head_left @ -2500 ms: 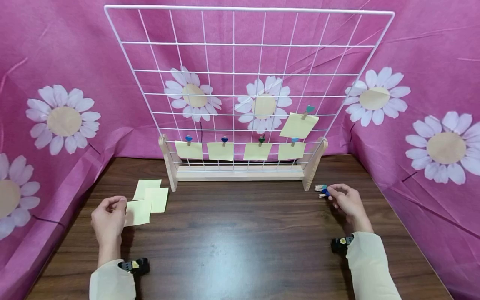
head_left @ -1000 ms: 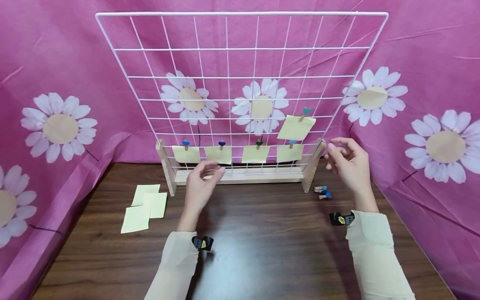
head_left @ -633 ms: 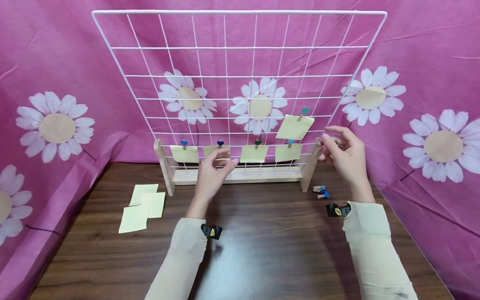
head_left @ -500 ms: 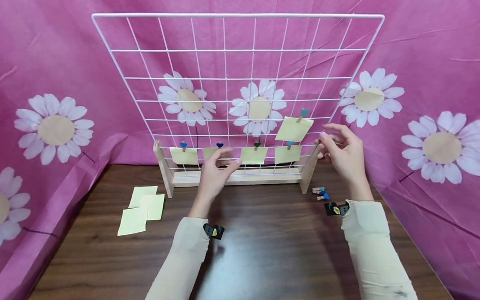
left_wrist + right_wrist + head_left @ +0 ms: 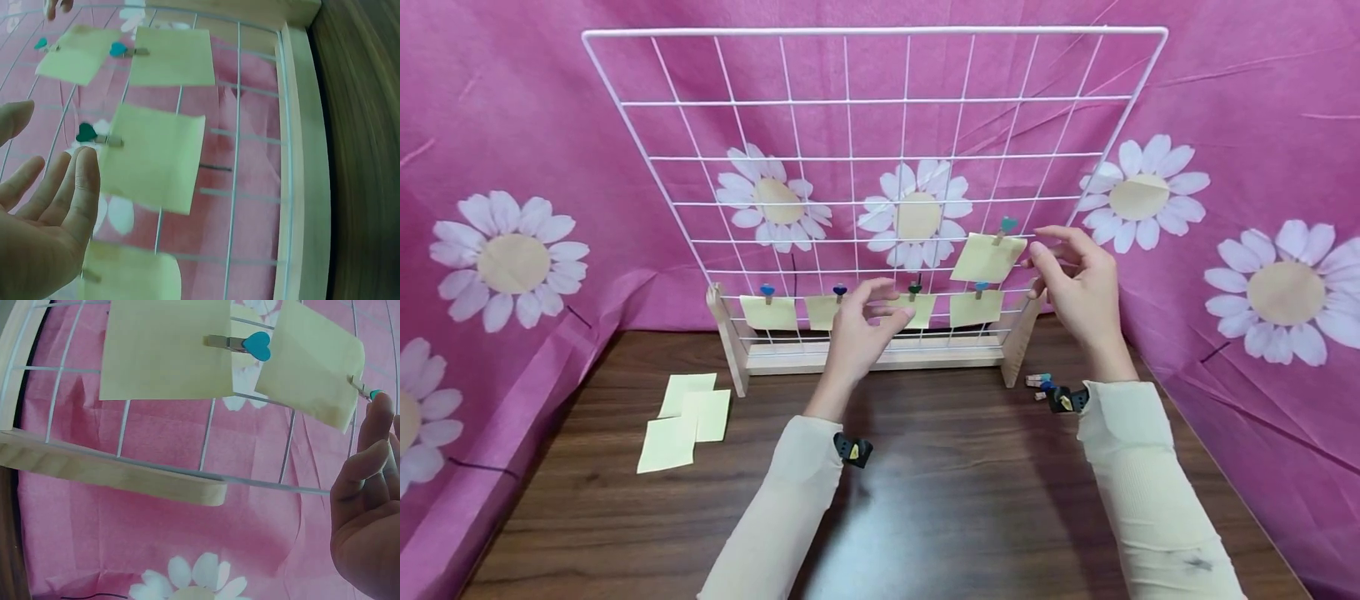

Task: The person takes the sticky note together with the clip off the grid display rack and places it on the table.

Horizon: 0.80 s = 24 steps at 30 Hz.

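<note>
My left hand [image 5: 867, 329] is in front of the white wire grid [image 5: 876, 32], its fingers loosely bent and holding nothing. It overlaps the third note of the lower row, and in the left wrist view its fingertips are by that note's dark green heart clip [image 5: 86, 132]. My right hand [image 5: 1081, 283], fingers relaxed and apart, is beside the right edge of the upper yellow sticky note [image 5: 987, 258]. A green heart clothespin [image 5: 1008, 224] holds this note, which hangs tilted. Below it, a note [image 5: 975, 309] hangs from a light blue heart clip [image 5: 256, 346].
Three loose sticky notes [image 5: 668, 442] lie overlapping on the brown table [image 5: 940, 500] at the left. Small heart clothespins [image 5: 1038, 381] lie at the right, partly covered by the wrist camera. The grid stands in a wooden base [image 5: 880, 358] before a pink flowered cloth [image 5: 647, 292].
The left hand has left the loose notes and moved right and up to the grid. The right hand has risen from the loose clothespins towards the upper note. The clipped notes hang as before.
</note>
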Tool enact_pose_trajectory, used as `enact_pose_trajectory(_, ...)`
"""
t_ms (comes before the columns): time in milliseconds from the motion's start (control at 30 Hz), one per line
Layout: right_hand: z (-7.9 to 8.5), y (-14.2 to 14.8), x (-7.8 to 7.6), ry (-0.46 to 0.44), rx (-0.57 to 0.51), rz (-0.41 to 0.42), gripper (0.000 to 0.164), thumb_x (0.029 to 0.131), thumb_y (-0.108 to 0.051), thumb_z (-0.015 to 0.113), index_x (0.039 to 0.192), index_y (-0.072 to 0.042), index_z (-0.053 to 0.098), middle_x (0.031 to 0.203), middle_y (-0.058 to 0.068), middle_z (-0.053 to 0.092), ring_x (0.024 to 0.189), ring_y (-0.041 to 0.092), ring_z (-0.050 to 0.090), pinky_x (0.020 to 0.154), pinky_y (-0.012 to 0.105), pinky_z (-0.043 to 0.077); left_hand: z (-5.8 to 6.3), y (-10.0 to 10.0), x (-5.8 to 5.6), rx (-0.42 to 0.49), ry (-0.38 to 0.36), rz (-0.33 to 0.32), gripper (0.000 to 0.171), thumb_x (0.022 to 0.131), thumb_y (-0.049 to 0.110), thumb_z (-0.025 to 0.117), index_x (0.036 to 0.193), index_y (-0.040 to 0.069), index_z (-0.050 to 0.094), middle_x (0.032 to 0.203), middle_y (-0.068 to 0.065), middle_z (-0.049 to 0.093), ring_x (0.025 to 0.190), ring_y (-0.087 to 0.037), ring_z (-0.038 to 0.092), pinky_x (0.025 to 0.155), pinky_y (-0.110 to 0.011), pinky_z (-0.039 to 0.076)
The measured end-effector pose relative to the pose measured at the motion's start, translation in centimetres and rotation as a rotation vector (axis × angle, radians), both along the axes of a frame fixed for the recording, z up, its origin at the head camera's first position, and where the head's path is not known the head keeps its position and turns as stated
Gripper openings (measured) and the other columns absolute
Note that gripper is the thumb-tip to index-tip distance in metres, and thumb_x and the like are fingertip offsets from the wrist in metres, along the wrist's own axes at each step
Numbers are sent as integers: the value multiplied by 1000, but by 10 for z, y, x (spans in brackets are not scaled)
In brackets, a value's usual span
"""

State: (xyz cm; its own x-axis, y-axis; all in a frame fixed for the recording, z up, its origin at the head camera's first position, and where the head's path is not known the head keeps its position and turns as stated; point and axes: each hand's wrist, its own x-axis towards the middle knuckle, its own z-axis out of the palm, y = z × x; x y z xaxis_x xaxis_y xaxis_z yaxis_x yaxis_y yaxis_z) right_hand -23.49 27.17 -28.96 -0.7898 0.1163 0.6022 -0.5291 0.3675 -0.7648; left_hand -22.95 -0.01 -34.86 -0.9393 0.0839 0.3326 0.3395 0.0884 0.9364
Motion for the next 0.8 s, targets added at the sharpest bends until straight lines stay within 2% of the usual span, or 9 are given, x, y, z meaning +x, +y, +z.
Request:
enact_pose_trajectory(167, 7, -3, -3, 15, 10, 19, 24, 98, -7, 65, 121, -2, 69, 78, -6, 72, 46, 9, 59, 40, 17, 45, 3, 12, -5, -31, -9, -34, 47, 88, 21, 79, 130, 7, 62, 122, -15, 67, 104, -23, 70, 85, -41, 59)
enact_pose_trajectory(333, 11, -5, -4, 15, 45, 29, 26, 98, -6, 65, 123, 0, 68, 78, 0, 72, 45, 9, 58, 40, 17, 44, 4, 18, -8, -60, -16, -30, 44, 88, 21, 79, 128, 11, 64, 122, -10, 68, 103, -19, 70, 79, -34, 60)
enact_pose_trajectory(600, 24, -10, -9, -2, 95, 37, 27, 98, -9, 66, 123, 2, 68, 77, -6, 71, 46, 10, 59, 41, 18, 47, 14, 32, -11, -59, -3, -54, 46, 89, 22, 79, 131, 9, 64, 123, -7, 66, 108, -20, 68, 83, -32, 60)
enact_pose_trajectory(800, 26, -13, -11, -40, 145, 49, 30, 97, -6, 66, 125, 5, 67, 76, -15, 69, 45, 10, 58, 45, 17, 50, 19, 46, -11, -78, 11, -57, 47, 90, 25, 79, 131, 9, 64, 128, -10, 66, 117, -23, 63, 98, -38, 55)
